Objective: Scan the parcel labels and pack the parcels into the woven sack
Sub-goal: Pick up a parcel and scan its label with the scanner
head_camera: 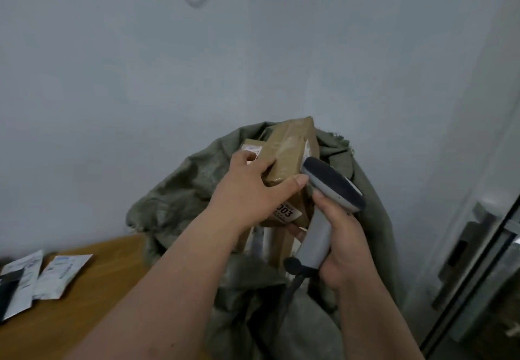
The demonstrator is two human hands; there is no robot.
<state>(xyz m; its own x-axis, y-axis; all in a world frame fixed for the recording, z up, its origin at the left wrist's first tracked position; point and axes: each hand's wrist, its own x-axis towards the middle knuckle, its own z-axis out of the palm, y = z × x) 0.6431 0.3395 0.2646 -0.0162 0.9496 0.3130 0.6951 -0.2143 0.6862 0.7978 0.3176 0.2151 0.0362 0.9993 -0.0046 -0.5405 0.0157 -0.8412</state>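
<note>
The left hand (pixel 253 190) is curled round the near end of a brown cardboard parcel (pixel 289 151), thumb on the near face and fingers over the far side, holding it tilted in the mouth of the green woven sack (pixel 180 190), which fills the middle of the view, with the parcel at about twelve o'clock from that hand. The right hand (pixel 346 250), at four o'clock from the parcel, wraps round the handle of the grey barcode scanner (pixel 332 188), whose dark head sits just beside the parcel's right edge. The risk, as I read it: the parcel stands high and slanted above the others, so letting go carelessly could let it tip out over the sack's slack rim. The scanner head is close enough to knock it, and the scanner's cable (pixel 292 283) drops into the sack's folds, where it could snag. A label reading "003" (pixel 285 213) shows on a lower box (pixel 298 205), partly under the left wrist. Count: one sack, one scanner, at least three brown parcels in the sack, more possibly hidden. Over at eight o'clock, two white flat mailers (pixel 62 275) and one dark-edged packet (pixel 11 289) wait on the wooden table (pixel 84 326).
</note>
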